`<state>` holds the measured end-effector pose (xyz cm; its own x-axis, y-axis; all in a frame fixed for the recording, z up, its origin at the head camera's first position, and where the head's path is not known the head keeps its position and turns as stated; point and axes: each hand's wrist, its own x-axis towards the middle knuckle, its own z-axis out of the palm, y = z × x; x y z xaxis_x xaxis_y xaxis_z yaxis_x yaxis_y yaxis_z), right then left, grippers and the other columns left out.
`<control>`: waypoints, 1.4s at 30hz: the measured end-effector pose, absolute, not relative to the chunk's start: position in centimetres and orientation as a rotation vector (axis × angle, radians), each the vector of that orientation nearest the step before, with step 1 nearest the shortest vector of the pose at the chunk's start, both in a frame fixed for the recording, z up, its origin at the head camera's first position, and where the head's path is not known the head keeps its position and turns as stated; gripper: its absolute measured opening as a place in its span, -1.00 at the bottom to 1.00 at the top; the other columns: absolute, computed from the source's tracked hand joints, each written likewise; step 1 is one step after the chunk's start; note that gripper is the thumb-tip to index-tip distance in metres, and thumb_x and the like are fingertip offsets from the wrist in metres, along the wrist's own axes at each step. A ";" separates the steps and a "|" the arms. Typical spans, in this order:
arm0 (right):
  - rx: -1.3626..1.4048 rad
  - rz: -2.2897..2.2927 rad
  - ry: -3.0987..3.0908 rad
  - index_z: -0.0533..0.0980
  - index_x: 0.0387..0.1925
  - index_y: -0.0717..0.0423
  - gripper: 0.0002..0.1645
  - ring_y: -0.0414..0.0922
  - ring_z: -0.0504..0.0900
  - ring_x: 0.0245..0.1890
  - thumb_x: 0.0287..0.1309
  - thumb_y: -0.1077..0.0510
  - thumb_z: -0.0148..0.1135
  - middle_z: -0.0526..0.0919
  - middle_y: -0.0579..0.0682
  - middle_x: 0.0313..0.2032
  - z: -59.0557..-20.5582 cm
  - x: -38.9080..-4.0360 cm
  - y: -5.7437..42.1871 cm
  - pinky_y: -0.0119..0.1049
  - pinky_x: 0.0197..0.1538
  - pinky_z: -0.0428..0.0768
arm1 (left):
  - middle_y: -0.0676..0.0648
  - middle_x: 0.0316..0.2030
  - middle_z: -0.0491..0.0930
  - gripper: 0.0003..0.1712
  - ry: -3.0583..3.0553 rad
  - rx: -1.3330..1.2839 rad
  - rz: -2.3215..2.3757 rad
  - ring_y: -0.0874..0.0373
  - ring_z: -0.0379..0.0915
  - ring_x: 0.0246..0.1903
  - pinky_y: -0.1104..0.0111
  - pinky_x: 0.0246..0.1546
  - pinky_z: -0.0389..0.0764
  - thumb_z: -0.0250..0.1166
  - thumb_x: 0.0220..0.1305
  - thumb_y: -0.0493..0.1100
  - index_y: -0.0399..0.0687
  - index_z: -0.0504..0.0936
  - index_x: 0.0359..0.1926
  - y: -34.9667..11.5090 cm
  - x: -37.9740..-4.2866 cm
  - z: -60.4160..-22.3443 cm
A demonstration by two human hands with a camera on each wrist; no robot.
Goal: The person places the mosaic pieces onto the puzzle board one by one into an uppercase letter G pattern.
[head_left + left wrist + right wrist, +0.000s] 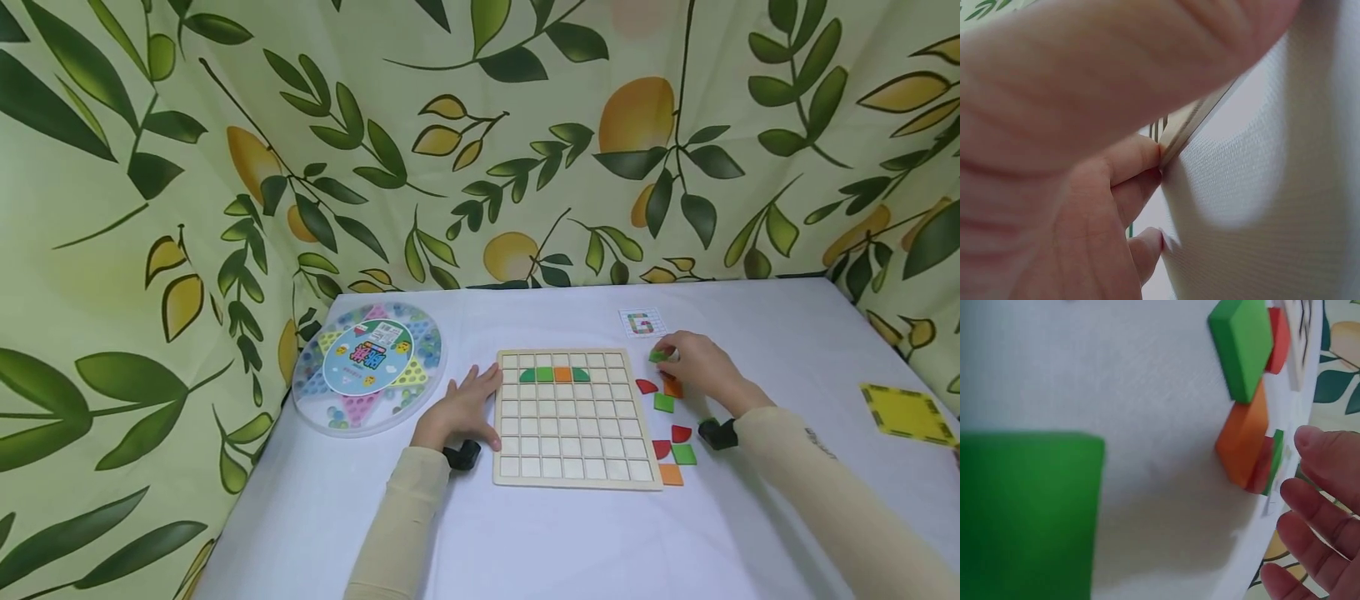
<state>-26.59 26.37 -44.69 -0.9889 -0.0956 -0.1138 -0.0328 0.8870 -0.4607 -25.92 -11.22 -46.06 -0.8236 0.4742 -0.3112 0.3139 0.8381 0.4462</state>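
Observation:
A pale wooden grid board (573,427) lies on the white table; one upper row holds a green rounded piece, a green square, an orange square (562,374) and another green rounded piece. My left hand (459,410) rests at the board's left side, fingers spread; in the left wrist view fingertips (1150,153) touch its edge. Beyond the board's right edge, my right hand (703,368) reaches over a small green piece (657,356). In the right wrist view, its thumb and fingers are apart, beside that green piece (1277,459).
Red, green and orange pieces (683,454) lie along the board's right side. A card with a colored G pattern (642,322) lies behind them. At the left is a round, clear-lidded game box (360,410); a yellow square (907,413) lies far right. Patterned cloth (510,167) hangs behind.

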 end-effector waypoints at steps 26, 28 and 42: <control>-0.296 -0.593 2.979 0.55 -0.16 0.28 -0.63 0.00 0.47 -0.28 -0.03 0.16 0.32 0.56 0.11 -0.28 -43.2 -28.3 22.2 -0.11 -0.24 0.53 | 0.10 0.44 -0.23 0.45 2.617 0.592 0.520 0.02 -0.48 0.41 -0.12 0.29 -0.32 0.60 -0.49 0.06 0.06 -0.08 0.44 -11.2 -25.7 -46.0; -0.418 -0.585 3.015 0.58 -0.19 0.25 -0.66 -0.02 0.49 -0.27 -0.05 0.17 0.33 0.58 0.06 -0.30 -43.1 -28.1 20.5 -0.09 -0.18 0.53 | 0.10 0.44 -0.23 0.44 2.617 0.591 0.520 0.02 -0.48 0.41 -0.12 0.29 -0.32 0.60 -0.49 0.06 0.07 -0.08 0.44 -11.3 -25.7 -46.1; -0.880 -0.481 2.983 0.64 -0.25 0.09 -0.74 -0.25 0.39 -0.45 -0.07 0.14 0.38 0.57 -0.14 -0.39 -44.5 -26.5 9.2 -0.37 -0.37 0.45 | 0.12 0.44 -0.24 0.45 2.607 0.603 0.509 0.04 -0.50 0.41 -0.13 0.29 -0.31 0.58 -0.49 0.12 0.05 -0.08 0.44 -11.4 -25.9 -46.0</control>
